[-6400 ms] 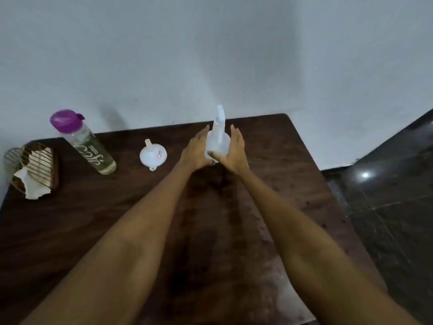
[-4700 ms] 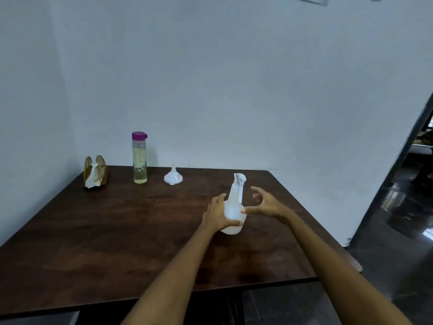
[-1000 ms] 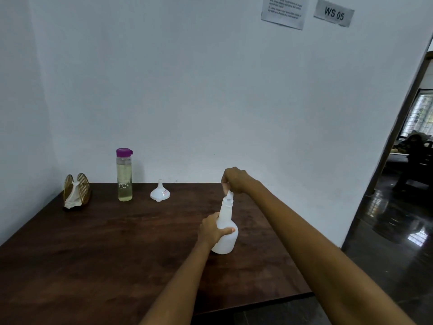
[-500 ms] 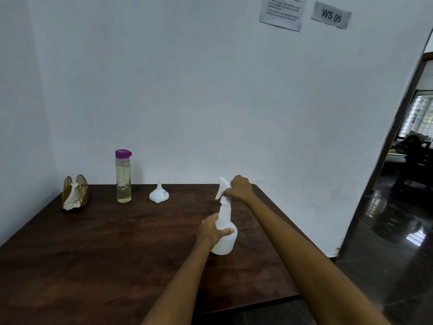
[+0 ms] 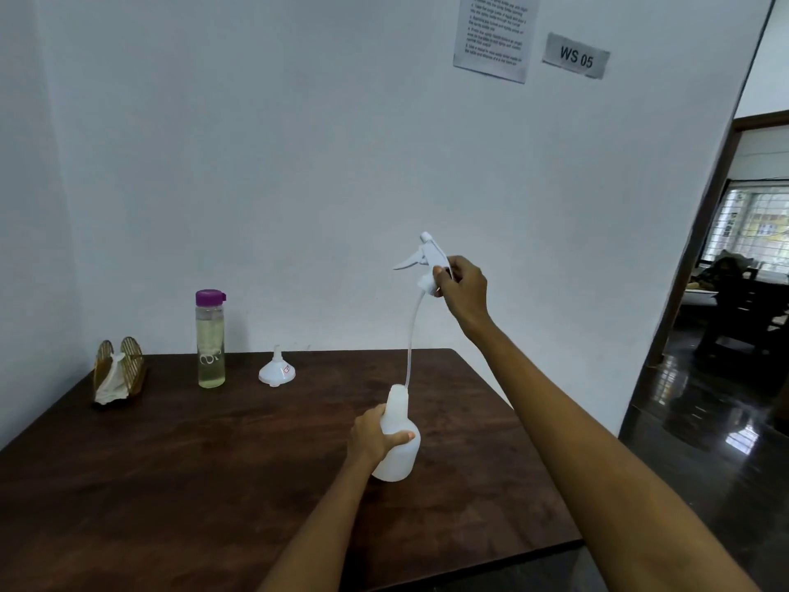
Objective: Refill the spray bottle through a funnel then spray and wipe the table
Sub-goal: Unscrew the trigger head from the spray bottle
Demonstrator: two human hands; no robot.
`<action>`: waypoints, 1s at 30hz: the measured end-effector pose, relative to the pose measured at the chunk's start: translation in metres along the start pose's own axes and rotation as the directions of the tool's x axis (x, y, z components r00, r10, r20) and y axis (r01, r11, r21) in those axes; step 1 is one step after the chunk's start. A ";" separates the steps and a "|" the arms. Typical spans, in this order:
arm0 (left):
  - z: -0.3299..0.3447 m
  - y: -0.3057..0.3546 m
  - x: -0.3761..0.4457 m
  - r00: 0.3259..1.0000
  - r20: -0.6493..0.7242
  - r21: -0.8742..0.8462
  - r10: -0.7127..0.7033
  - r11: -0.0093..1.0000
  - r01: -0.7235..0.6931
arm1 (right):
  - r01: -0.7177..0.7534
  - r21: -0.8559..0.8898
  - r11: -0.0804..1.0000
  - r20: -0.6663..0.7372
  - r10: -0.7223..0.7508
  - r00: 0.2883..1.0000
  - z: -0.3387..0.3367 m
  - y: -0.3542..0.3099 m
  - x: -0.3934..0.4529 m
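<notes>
Left hand (image 5: 370, 437) gripping spray bottle (image 5: 397, 437) upright on bench (image 5: 170, 463), right hand (image 5: 461, 288) pinching lifted trigger head (image 5: 427, 258) at bottle's 12 o'clock, funnel (image 5: 276, 369) at 10 o'clock

Left hand (image 5: 375, 437) gripping spray bottle (image 5: 399, 446) upright on table (image 5: 170, 463); right hand (image 5: 461, 288) above it holding trigger head (image 5: 427, 254), dip tube (image 5: 412, 339) trailing into the neck; funnel (image 5: 277, 371) beyond-left.
</notes>
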State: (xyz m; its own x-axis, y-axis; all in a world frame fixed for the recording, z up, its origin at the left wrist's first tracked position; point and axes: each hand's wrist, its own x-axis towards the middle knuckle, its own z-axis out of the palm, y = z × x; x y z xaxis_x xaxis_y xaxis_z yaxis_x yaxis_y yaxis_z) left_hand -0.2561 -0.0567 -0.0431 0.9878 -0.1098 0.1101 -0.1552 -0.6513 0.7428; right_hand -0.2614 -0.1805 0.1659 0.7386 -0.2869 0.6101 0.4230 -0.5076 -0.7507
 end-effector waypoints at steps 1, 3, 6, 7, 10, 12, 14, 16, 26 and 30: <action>-0.001 0.001 -0.001 1.000 0.000 -0.001 0.001 1.000 -0.001 | 0.002 0.002 1.000 -0.007 -0.002 1.000 -0.002 -0.002 0.000; -0.001 0.001 -0.002 1.000 0.002 -0.005 -0.003 1.000 0.003 | 0.000 0.005 1.000 -0.027 0.000 1.000 -0.006 -0.001 0.000; -0.002 0.002 -0.002 1.000 0.008 -0.011 -0.018 1.000 0.018 | -0.003 0.051 0.999 -0.047 0.005 0.999 -0.016 0.001 0.003; -0.002 0.002 -0.002 1.000 0.008 -0.014 -0.022 1.000 0.022 | 0.004 0.064 0.998 -0.022 -0.003 1.000 -0.019 0.000 0.004; -0.002 0.001 -0.003 1.000 0.005 -0.029 -0.023 0.999 0.023 | 0.067 0.060 0.996 0.098 -0.073 0.993 -0.025 -0.010 0.006; -0.002 0.001 -0.003 1.000 0.003 -0.045 -0.013 0.999 0.013 | 0.154 0.025 0.988 0.170 -0.156 0.973 -0.024 -0.021 0.006; -0.002 0.001 -0.003 1.000 0.001 -0.057 -0.007 0.998 0.007 | 0.266 -0.038 0.963 0.262 -0.247 0.933 -0.020 -0.036 0.005; -0.003 0.001 -0.003 1.000 0.000 -0.058 -0.012 0.998 0.012 | 0.387 -0.106 0.916 0.362 -0.327 0.873 -0.013 -0.052 0.000; -0.002 0.002 -0.003 1.000 -0.005 -0.050 -0.030 0.998 0.030 | 0.654 -0.187 0.733 0.633 -0.419 0.651 0.020 -0.086 -0.023; -0.003 0.001 -0.002 1.000 -0.002 -0.053 -0.029 0.998 0.028 | 0.695 -0.188 0.694 0.659 -0.436 0.613 0.018 -0.092 -0.030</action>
State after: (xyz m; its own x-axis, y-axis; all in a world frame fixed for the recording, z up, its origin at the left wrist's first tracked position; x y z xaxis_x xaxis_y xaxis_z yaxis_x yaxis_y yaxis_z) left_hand -0.2585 -0.0551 -0.0411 0.9919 -0.0895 0.0902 -0.1263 -0.6133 0.7797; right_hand -0.3127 -0.1111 0.2121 0.6146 0.5807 0.5339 0.7080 -0.7045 -0.0489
